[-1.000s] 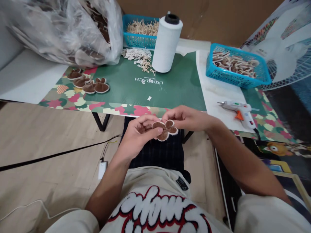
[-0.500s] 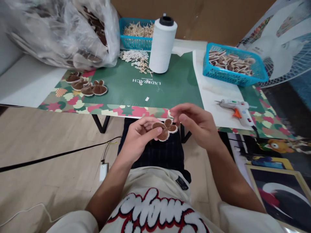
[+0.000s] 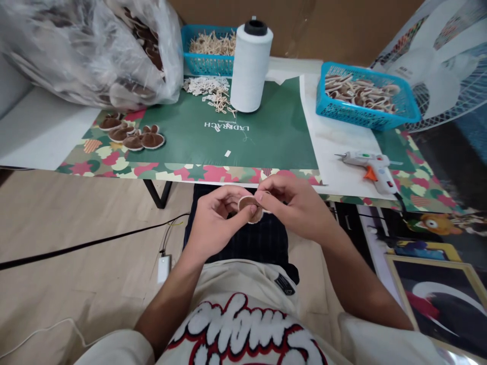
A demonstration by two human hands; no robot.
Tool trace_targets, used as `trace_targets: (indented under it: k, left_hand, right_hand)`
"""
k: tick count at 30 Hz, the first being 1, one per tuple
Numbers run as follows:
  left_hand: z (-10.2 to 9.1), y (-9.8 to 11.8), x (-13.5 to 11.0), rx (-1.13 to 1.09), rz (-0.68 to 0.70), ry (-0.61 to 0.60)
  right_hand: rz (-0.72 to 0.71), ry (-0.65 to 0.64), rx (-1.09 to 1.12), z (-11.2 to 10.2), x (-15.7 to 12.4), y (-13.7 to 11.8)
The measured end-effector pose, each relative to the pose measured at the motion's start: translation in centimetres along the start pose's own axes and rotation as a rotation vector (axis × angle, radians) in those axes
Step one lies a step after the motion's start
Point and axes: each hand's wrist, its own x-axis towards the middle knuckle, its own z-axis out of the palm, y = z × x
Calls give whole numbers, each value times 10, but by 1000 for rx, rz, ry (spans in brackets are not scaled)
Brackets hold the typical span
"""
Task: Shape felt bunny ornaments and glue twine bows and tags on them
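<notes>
Left hand (image 3: 218, 219): its grip is a closed pinch, thumb laid over the rounded end of a flat brown plush piece with cream edging (image 3: 246, 203), much as half a second ago.
Right hand (image 3: 296, 207): here is the change; just before, it hung apart with fingers spread, and now thumb and forefinger meet on the piece's small lobes, its grip closed there too.
Plush piece: between the two hands, just short of the white desk's (image 3: 41, 133) near edge; its lobes are mostly hidden, so whether one is folded I cannot tell.
Meaning: the handling seems two-handed again, the left hand probably steadying while the right works the lobes.
On the desk: a white glue gun with an orange trigger (image 3: 381, 171), a small white rectangular tag (image 3: 227, 153) and a row of brown plush pieces (image 3: 153, 141), all untouched.
Farther back: a blue plastic basket of brown-and-cream pieces (image 3: 353, 113) and a tall white thread cone (image 3: 251, 71).
</notes>
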Motion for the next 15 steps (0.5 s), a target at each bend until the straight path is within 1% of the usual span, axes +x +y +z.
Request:
trace_targets:
  k: [3, 8, 10, 12, 15]
  left_hand:
    - [-1, -1, 1, -92, -67, -29]
    - [-7, -5, 3, -159, -99, -102]
    - [-10, -7, 5, -189, -104, -127]
    - [-14, -10, 7, -214, -98, -168]
    - [-19, -12, 10, -198, -25, -225]
  right_hand:
    - [0, -45, 126, -6, 2, 4]
    - [-97, 16, 141, -12, 0, 12]
    - [-179, 34, 146, -12, -3, 15]
    - [-287, 45, 104, -10, -7, 15]
    - [-437, 82, -66, -7, -12, 10]
